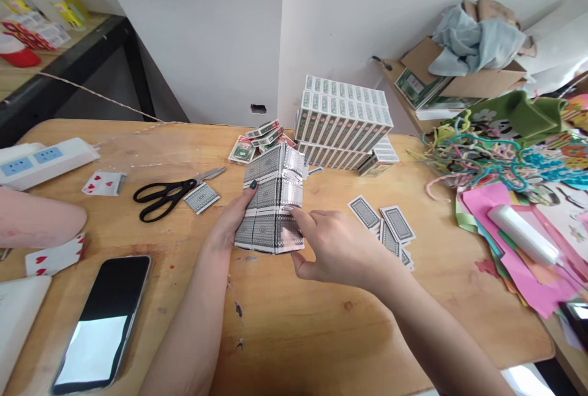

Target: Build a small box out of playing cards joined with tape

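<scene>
fingers (304,224) of r. hand (337,246): index against right side of card block (263,200), thumb nr. its lower corner; can't tell if pinching. l. hand (232,218) grips block's left side, thumb on face, other fingers hidden. block held approx. mid-table (285,335), tilted. scissors (188,185) to left; loose cards (365,211) right; stacked boxes (342,117) beyond.

card construction (266,202) w/ blk/wht ornate pattern
</scene>
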The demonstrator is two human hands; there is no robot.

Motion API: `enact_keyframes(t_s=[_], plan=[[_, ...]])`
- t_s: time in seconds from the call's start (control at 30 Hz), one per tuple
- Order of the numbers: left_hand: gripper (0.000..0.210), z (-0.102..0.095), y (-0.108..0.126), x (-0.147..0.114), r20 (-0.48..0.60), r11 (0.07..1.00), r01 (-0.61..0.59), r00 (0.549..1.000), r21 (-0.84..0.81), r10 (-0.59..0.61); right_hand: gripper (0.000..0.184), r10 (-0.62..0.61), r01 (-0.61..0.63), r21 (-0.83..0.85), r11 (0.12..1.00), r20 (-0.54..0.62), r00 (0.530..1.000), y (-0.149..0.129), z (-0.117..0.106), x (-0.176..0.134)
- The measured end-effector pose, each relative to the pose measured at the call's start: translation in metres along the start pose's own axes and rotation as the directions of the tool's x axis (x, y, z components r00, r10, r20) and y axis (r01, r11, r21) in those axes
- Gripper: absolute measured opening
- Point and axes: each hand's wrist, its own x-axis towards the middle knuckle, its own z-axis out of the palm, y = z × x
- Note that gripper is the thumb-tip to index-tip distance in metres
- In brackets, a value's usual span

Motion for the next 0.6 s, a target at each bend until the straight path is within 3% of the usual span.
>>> enact_keyframes(t_s=[0.4, 0.6], plan=[[0.033, -0.005, -0.003, 0.003, 0.055, 1.000, 0.000, 0.998, -0.023, 0.002, 0.029, -0.026, 0.025, -0.052, 0.998, -0.028, 0.999, -0.002, 0.007, 0.003], [0.036, -0.009, -0.005, 0.006, 0.030, 0.999, -0.024, 0.999, -0.028, 0.025, 0.041, 0.042, -0.032, 0.108, 0.994, -0.085, 0.996, 0.004, 0.011, 0.001]])
